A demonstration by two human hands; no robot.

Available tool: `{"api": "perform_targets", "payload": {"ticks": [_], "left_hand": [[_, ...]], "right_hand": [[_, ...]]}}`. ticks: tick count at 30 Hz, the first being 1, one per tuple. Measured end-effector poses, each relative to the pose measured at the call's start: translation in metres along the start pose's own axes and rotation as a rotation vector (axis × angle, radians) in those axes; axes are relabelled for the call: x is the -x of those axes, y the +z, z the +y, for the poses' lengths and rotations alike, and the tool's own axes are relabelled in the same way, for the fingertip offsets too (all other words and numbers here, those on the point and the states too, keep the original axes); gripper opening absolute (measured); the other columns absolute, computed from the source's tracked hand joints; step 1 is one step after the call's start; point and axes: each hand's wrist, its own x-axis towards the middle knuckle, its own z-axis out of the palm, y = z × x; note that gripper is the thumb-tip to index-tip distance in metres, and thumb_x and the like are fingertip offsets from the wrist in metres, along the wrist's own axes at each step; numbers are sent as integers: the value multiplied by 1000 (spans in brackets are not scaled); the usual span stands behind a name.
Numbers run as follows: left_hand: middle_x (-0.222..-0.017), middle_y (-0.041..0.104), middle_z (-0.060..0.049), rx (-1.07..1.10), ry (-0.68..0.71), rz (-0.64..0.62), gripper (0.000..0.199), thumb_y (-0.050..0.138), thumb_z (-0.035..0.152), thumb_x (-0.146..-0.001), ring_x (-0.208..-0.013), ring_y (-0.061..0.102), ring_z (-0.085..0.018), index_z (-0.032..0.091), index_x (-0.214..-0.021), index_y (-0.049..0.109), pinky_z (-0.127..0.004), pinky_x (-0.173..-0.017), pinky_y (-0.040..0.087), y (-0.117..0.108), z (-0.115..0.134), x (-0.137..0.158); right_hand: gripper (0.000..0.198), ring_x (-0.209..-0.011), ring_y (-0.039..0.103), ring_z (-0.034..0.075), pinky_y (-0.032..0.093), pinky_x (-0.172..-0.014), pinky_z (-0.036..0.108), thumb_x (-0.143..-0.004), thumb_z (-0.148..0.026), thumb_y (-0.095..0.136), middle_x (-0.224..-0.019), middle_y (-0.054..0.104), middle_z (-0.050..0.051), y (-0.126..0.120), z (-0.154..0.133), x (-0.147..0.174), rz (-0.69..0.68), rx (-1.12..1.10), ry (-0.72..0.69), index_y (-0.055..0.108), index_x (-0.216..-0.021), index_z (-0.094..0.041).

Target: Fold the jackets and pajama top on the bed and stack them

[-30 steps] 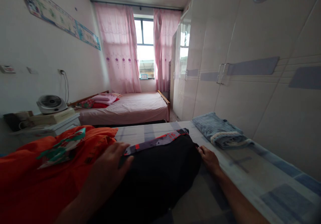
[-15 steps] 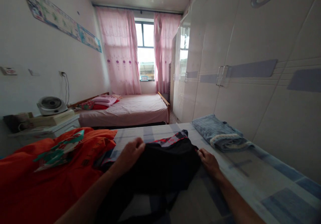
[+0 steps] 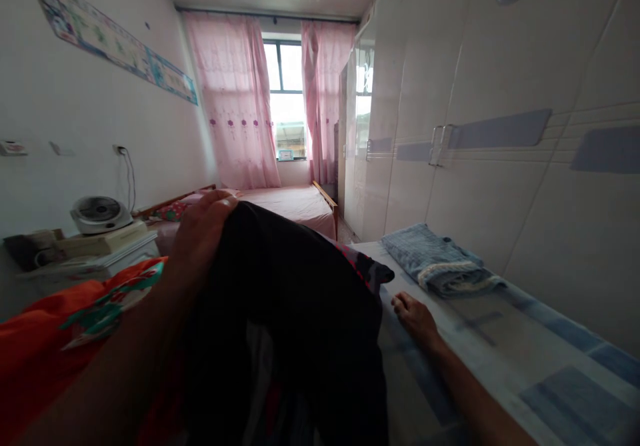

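Observation:
A black garment (image 3: 300, 299) with a grey, red-marked patterned part hangs lifted over the bed in front of me; its exact kind is hard to tell. My left hand (image 3: 207, 226) grips its upper left edge, raised high, with the fingers closed on the cloth. Just right of the garment, my right hand (image 3: 414, 316) is curled shut over the bedsheet, a small gap away from the cloth, and nothing shows in it. An orange piece of clothing (image 3: 30, 346) with a green and white print lies at the left, partly behind my left forearm.
A folded blue-grey denim piece (image 3: 435, 259) lies on the checked bedsheet (image 3: 500, 359) at the right. White wardrobe doors (image 3: 480, 213) line that side. A small fan (image 3: 100, 213) stands on a cabinet at the left. Beyond is another bed (image 3: 295, 203) below pink curtains (image 3: 235, 99).
My left hand has risen and moved left, lifting the black garment off the sheet. My right hand has let go of its right edge and stays nearly in place.

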Motion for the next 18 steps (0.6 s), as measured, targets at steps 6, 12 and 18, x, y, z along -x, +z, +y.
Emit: {"api": "perform_targets", "payload": {"ticks": [6,12,18], "left_hand": [[-106,62,-9,-602,59,-518,51,53,52,-75,-98,58,-25,16,-111,55,-36,-84,44,34,-62,33],[-118,59,-12,-887,-15,-795,55,60,41,-72,-108,57,-28,18,-121,50,-35,-86,45,69,-130,84],[-79,65,-1,-874,112,-506,15,44,23,-83,-77,63,-19,21,-91,57,-26,-66,43,71,-97,50]], "right_hand": [[28,-70,59,16,35,-64,24,-86,-37,31,-75,65,2,0,1,1,-5,-15,-11,53,-76,-23],[28,-70,59,16,35,-66,25,-86,-35,28,-73,64,3,1,0,1,-2,-19,-11,50,-72,-23],[28,-69,59,16,37,-65,25,-85,-35,29,-73,65,3,-1,-1,0,-20,-3,-7,50,-72,-23]]}}
